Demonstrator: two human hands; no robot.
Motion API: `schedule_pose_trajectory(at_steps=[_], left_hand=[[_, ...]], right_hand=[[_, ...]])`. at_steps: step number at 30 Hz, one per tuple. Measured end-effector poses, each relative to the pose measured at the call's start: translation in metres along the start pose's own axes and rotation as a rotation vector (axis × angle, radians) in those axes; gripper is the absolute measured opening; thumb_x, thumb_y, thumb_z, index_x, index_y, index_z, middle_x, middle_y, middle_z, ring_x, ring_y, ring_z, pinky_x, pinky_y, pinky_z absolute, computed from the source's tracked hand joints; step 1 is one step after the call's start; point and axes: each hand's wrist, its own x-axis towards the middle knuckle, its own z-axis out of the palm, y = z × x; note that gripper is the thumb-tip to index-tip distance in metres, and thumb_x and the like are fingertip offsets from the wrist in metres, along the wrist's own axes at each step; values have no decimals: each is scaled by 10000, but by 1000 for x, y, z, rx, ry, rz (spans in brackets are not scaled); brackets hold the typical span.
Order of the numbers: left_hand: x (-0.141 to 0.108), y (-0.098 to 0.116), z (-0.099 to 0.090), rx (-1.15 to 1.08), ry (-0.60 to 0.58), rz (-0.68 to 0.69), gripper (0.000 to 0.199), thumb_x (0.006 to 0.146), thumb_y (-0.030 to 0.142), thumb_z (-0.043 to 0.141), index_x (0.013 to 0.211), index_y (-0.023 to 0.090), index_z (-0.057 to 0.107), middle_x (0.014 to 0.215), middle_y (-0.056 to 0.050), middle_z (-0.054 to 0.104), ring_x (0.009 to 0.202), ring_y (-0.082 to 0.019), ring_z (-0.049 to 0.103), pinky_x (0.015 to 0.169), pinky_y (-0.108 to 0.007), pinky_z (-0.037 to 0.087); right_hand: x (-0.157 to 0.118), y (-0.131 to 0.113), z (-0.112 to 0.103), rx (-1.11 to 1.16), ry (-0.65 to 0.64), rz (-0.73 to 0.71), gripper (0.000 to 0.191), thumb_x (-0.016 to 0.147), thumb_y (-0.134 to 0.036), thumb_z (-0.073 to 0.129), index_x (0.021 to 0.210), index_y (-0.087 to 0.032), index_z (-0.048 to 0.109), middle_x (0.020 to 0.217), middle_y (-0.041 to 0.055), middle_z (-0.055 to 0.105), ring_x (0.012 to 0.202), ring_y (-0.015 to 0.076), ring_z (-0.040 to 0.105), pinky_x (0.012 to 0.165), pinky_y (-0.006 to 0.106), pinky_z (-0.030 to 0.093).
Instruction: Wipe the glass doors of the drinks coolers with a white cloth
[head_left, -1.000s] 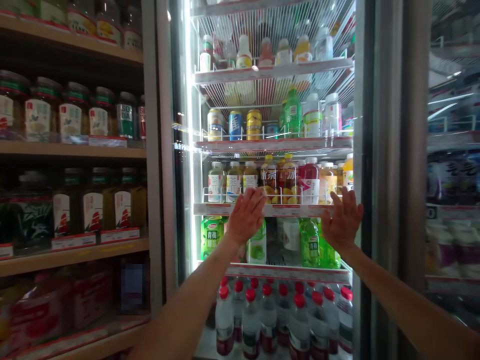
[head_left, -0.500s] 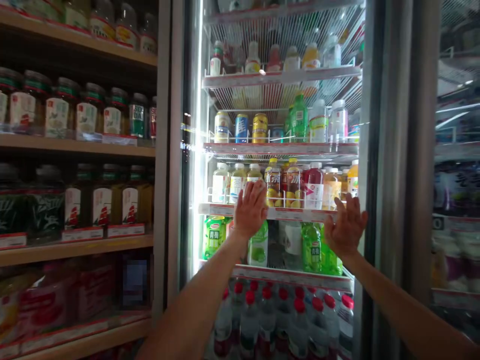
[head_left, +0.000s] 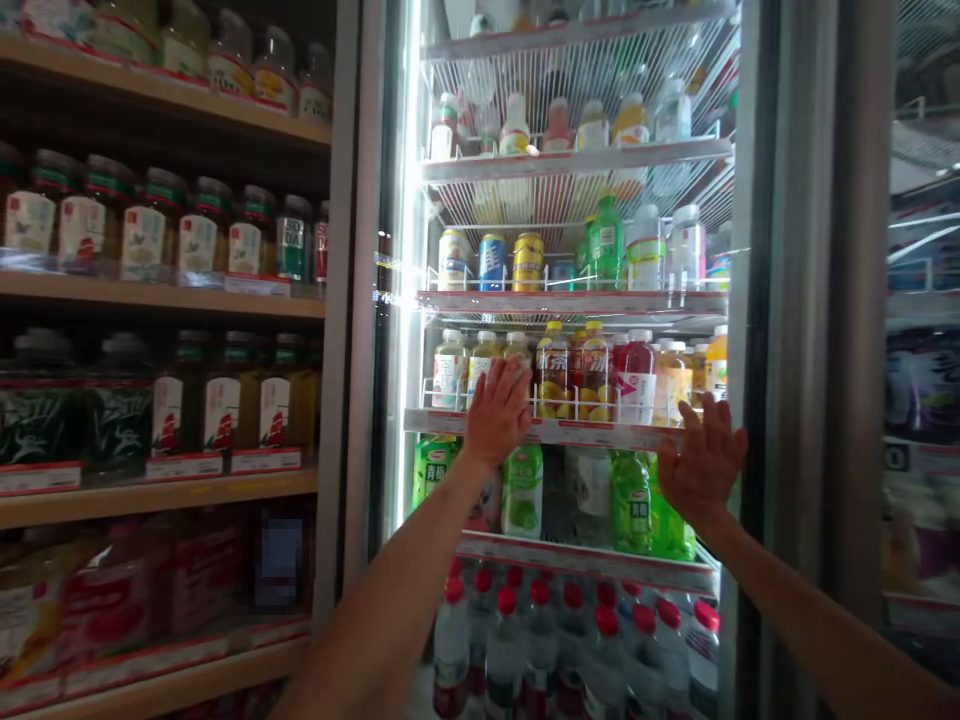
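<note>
Edges: the lit cooler's left post [head_left: 366, 330] and right post [head_left: 787, 300] run upright on either side of both hands; the middle shelf edge [head_left: 574, 432] crosses level with them.
Open room: a gap lies between the hands, with the shelf fronts showing through it; the right hand [head_left: 703, 458] is near the right post, the left hand [head_left: 496, 415] well apart from the left post.
Left fingers: extended, pointing up, close together, holding nothing.
Right fingers: spread and slightly bent, holding nothing.
Contact: reflections show at the cooler front; whether either hand touches glass cannot be told.
Arms: both reach forward from the lower corners, hands raised, backs toward the camera.
Drinks by the left hand: white-capped bottles [head_left: 448, 370] behind and left of it, yellow-capped tea bottles [head_left: 553, 370] just right of it, centre of the frame.
Drinks by the right hand: green bottles [head_left: 632, 500] behind and left, below the shelf edge.
Lower centre: red-capped bottles [head_left: 504, 640].
Left side: wooden shelves [head_left: 172, 490] with jars and bottles.
</note>
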Motion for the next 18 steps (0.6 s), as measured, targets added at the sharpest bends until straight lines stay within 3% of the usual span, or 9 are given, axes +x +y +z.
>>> schedule_pose_trajectory(at_steps=[4,6,8,11,13,15,18], left_hand=[[-13,-62,-22,111,156,-420,505,873,319,355,1325,95,368,1423,-181,327,1365,-269,185,1081,-462,230],[-12,-65,-22,119,211,-513,516,872,318,358,1318,60,363,1432,-209,291,1372,-282,152,1084,-474,223],[-8,-43,-14,85,199,-413,502,870,303,358,1320,80,362,1441,-183,289,1379,-268,119,1094,-466,218],[-2,8,3,18,75,-69,476,860,282,370,1315,145,382,1429,-110,345,1382,-233,112,1095,-431,243],[0,27,8,-2,7,102,469,852,286,386,1306,166,399,1421,-86,367,1380,-226,126,1094,-418,248],[0,19,5,10,-16,145,470,850,292,392,1306,178,402,1417,-78,375,1376,-225,150,1095,-420,241],[-1,-29,-10,79,49,-85,473,862,293,374,1319,170,387,1415,-108,371,1368,-239,185,1086,-442,244]], right_hand=[[0,-1,3,1,38,-5,541,829,-329,365,1344,-164,341,1433,158,311,1340,297,243,1042,526,146],[0,-2,4,-3,52,-7,541,831,-337,369,1341,-160,346,1429,162,318,1339,300,246,1041,520,150],[0,-2,4,-8,48,-13,540,835,-339,364,1341,-154,347,1429,165,317,1338,302,247,1040,516,152],[0,0,2,-15,56,-28,529,841,-347,354,1329,-142,366,1419,171,333,1334,299,257,1039,507,159],[0,1,1,-17,58,-35,520,845,-354,352,1318,-139,380,1411,170,347,1332,292,263,1041,500,163],[0,2,1,-21,52,-35,518,847,-358,352,1316,-140,381,1413,167,344,1334,286,260,1043,499,161],[0,1,3,-28,52,-29,523,849,-361,341,1322,-140,373,1423,166,328,1341,282,247,1047,500,155]])
